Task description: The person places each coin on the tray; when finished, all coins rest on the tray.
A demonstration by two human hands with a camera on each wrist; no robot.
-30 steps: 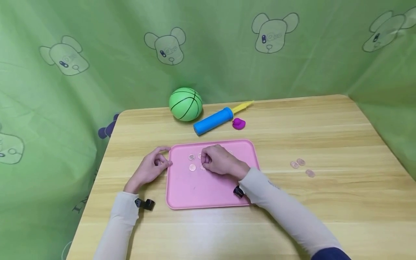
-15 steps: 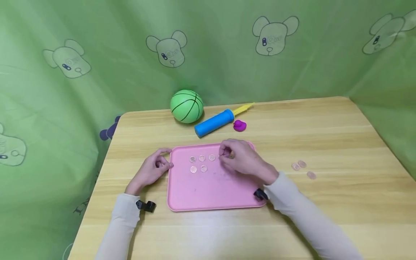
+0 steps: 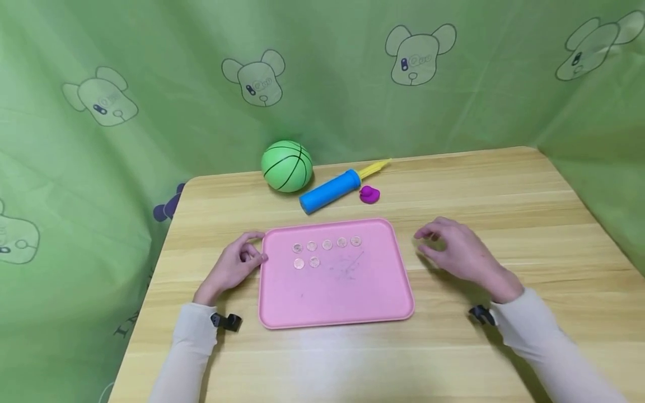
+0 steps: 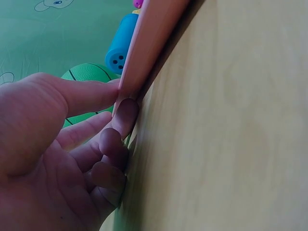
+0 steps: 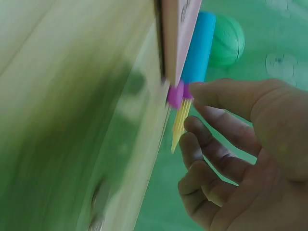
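A shallow pink tray [image 3: 342,302] lies on the wooden table, with several small copper-coloured coins [image 3: 327,244] in an upper row and two in a lower row near its left. My left hand [image 3: 234,263] holds the tray's left edge. In the left wrist view, the thumb [image 4: 98,94] is on the rim and a fingertip is low against the outer side. Past the tray's right edge, my right hand [image 3: 456,249] hovers above the table, fingers loosely bent and holding nothing. It hides the table spot beneath it; the right wrist view shows loose coins [image 5: 100,195] on the table.
Behind the tray are a green ball [image 3: 287,166] with black lines, a blue hand pump [image 3: 330,191] with a yellow nozzle, and a small purple rubber duck [image 3: 369,194]. A green curtain [image 3: 332,123] hangs along the table's back and sides.
My right hand has left the tray and moved right, over where the loose coins lay. The upper coin row is now uncovered. My left hand stays at the tray's left edge.
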